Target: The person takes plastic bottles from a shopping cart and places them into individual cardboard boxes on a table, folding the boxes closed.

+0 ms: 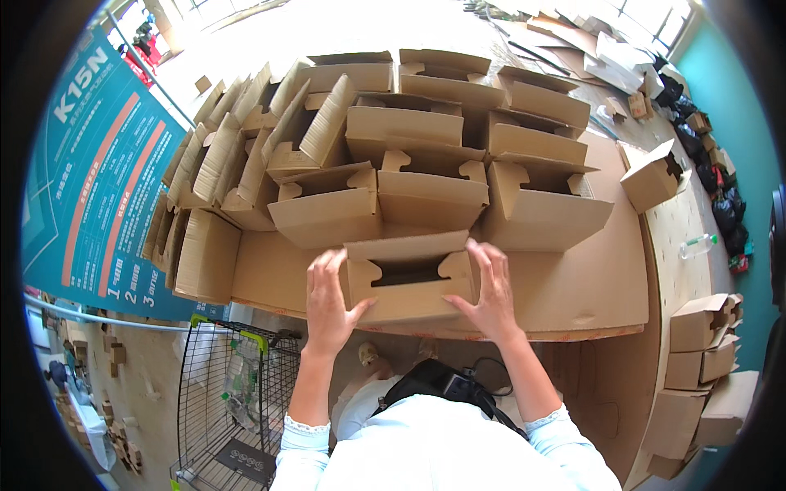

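Head view: the left hand (329, 304) and right hand (491, 288) — fingers spread, palms inward — grip the brown folded cardboard box (408, 278) at its ends, just before the stacked cardboard boxes (426, 155).

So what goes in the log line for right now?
left hand: grips box's left side | right hand: grips right side | cardboard box: on cardboard-covered table, open

Both forearms rise from the lower edge in pale sleeves with lace cuffs, bare from the wrists up. The left hand (329, 301) presses flat against the left end of the cardboard box (409, 278) — fingers up, thumb hooked onto its front. The right hand (490, 290) mirrors it at the right end — fingers spread, thumb pointing inward.
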`<control>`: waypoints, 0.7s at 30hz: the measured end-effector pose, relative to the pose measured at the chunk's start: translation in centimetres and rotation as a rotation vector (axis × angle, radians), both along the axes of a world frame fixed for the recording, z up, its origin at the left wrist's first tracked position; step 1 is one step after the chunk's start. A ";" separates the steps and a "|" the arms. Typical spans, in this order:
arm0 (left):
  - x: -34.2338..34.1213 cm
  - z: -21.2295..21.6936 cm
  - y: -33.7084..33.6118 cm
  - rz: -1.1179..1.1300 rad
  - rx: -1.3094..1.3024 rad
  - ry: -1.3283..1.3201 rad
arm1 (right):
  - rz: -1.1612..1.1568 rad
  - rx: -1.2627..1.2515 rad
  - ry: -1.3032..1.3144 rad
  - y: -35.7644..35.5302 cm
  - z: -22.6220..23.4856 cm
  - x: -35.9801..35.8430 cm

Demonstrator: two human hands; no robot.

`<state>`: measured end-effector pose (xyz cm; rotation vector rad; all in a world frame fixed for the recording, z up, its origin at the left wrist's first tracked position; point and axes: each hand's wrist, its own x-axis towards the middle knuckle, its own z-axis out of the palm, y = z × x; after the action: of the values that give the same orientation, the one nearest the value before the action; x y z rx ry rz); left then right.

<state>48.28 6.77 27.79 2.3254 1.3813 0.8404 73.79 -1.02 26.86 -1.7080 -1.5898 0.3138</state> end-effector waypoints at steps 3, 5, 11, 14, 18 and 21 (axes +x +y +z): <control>0.6 2.3 2.0 -0.093 0.164 0.168 | 0.200 0.037 -0.309 2.7 2.4 1.7; -0.2 1.8 2.8 -0.251 0.063 0.208 | 0.341 -0.032 -0.344 3.4 1.1 2.3; -0.7 0.5 1.6 -0.458 -0.127 0.218 | 0.493 -0.216 -0.423 1.3 0.7 1.2; 0.6 0.5 2.0 -0.445 -0.146 0.483 | 0.486 -0.328 -0.570 2.0 0.9 0.7; 2.1 -0.3 3.2 -0.390 -0.185 0.580 | 0.480 -0.381 -0.593 4.2 1.1 0.2; 0.8 -0.8 2.5 -0.374 -0.119 0.556 | 0.479 -0.333 -0.645 4.4 0.5 -0.7</control>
<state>49.04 9.25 26.94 2.7078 1.0685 -0.0044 73.08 3.36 27.38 -1.7516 -2.5523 0.2858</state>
